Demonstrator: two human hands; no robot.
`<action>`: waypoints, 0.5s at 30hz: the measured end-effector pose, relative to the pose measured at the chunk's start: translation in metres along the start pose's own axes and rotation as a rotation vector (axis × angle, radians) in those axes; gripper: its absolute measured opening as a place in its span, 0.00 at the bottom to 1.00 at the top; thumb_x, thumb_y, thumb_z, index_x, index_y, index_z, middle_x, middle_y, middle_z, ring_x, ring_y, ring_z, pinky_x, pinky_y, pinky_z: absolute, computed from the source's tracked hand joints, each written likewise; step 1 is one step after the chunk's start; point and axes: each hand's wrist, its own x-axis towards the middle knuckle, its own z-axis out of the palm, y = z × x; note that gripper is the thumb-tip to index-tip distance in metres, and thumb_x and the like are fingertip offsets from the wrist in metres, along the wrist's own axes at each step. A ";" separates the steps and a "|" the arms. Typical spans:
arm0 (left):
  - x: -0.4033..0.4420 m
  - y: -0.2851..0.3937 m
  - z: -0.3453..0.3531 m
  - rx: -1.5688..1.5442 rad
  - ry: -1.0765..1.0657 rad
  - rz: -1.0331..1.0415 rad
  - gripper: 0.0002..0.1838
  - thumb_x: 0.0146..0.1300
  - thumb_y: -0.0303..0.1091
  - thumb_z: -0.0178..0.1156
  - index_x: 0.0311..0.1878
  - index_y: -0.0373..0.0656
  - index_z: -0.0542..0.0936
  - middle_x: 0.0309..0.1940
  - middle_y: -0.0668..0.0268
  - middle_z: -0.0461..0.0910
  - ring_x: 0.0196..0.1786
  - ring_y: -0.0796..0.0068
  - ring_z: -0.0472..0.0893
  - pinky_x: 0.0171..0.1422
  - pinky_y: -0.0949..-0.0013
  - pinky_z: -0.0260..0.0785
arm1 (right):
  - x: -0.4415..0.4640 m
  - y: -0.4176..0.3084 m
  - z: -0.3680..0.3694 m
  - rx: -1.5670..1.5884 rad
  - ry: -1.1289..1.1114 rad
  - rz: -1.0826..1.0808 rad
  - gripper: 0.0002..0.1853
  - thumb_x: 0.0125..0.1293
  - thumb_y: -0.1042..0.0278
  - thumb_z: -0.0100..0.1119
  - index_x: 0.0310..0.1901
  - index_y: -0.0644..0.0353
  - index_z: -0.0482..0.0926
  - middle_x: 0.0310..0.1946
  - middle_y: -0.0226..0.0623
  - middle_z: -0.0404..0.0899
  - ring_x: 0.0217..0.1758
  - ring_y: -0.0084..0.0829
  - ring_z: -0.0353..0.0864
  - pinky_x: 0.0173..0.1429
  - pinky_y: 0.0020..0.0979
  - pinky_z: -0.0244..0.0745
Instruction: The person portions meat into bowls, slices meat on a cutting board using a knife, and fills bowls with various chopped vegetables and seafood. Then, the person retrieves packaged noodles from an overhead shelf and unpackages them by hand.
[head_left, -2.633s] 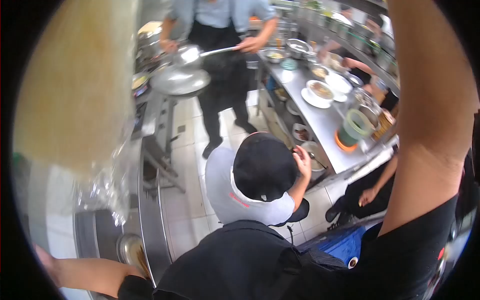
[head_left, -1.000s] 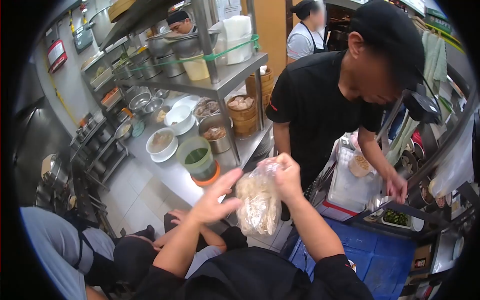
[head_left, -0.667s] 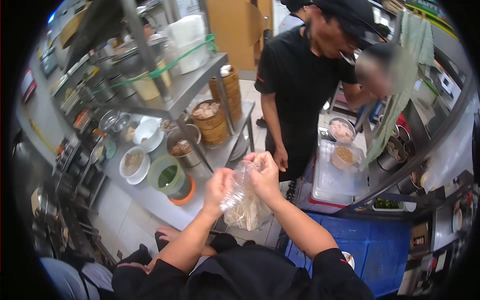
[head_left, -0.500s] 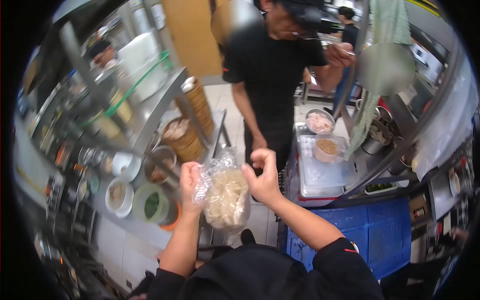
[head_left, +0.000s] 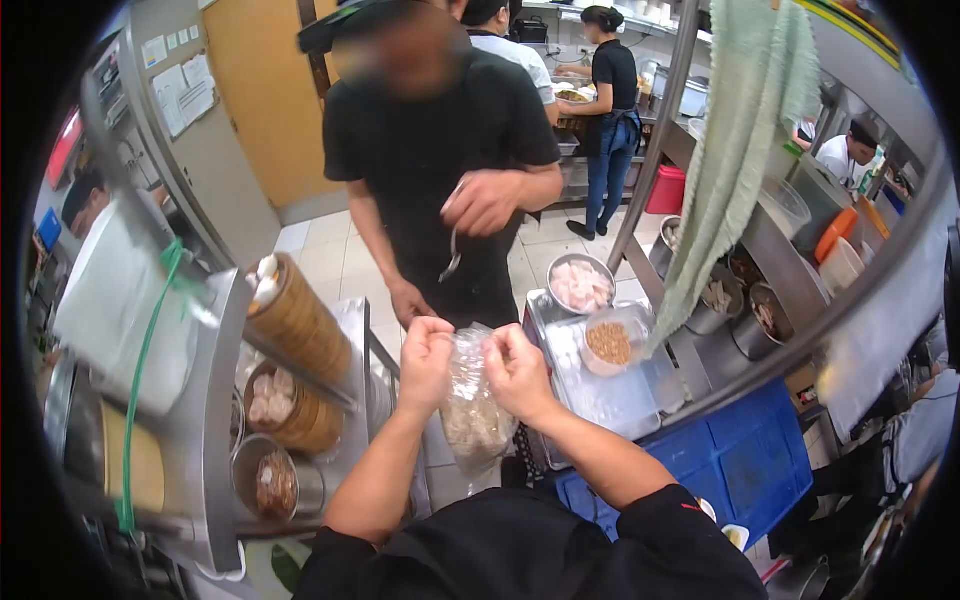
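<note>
A clear plastic bag (head_left: 474,415) with pale, lumpy food in its lower part hangs upright in front of me. My left hand (head_left: 427,366) is closed on the left side of its top edge. On the opposite side, my right hand (head_left: 517,370) pinches the top edge too. The plastic between my two fists is stretched and shiny. What exactly the food is, I cannot make out. Facing me closely stands a person in a black shirt (head_left: 430,150); that person's raised hand (head_left: 486,203) holds a metal fork or spoon (head_left: 452,255).
To the right, a bowl of pale meat (head_left: 581,284) and a tub of brown granules (head_left: 610,342) stand on plastic lids above a blue chest (head_left: 700,470). Bamboo steamers (head_left: 300,325) and a metal pot (head_left: 270,480) are at left. A green towel (head_left: 725,190) hangs from a rail.
Both hands have come up to the bag's top and now grip its two sides; the bag hangs lower between them. The co-worker's utensil hand has dropped from face height. My view has turned.
</note>
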 end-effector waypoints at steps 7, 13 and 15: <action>0.135 0.011 0.049 0.489 -0.506 0.191 0.20 0.56 0.40 0.72 0.24 0.40 0.70 0.17 0.67 0.68 0.24 0.84 0.68 0.28 0.73 0.63 | 0.137 0.058 -0.049 0.038 -0.146 0.012 0.13 0.64 0.75 0.62 0.26 0.59 0.68 0.18 0.22 0.66 0.23 0.13 0.61 0.25 0.21 0.59; 0.229 0.034 0.068 0.582 -0.902 0.405 0.25 0.54 0.40 0.75 0.20 0.42 0.67 0.13 0.63 0.66 0.15 0.70 0.67 0.21 0.68 0.60 | 0.229 0.060 -0.071 -0.014 -0.408 -0.063 0.21 0.63 0.73 0.64 0.17 0.56 0.63 0.12 0.23 0.61 0.16 0.14 0.59 0.19 0.25 0.56; 0.261 0.033 0.055 0.566 -1.031 0.431 0.23 0.53 0.37 0.75 0.20 0.43 0.66 0.13 0.64 0.66 0.15 0.64 0.68 0.20 0.66 0.60 | 0.246 0.060 -0.075 0.033 -0.561 -0.015 0.22 0.63 0.72 0.64 0.16 0.56 0.63 0.11 0.24 0.61 0.15 0.15 0.59 0.19 0.25 0.55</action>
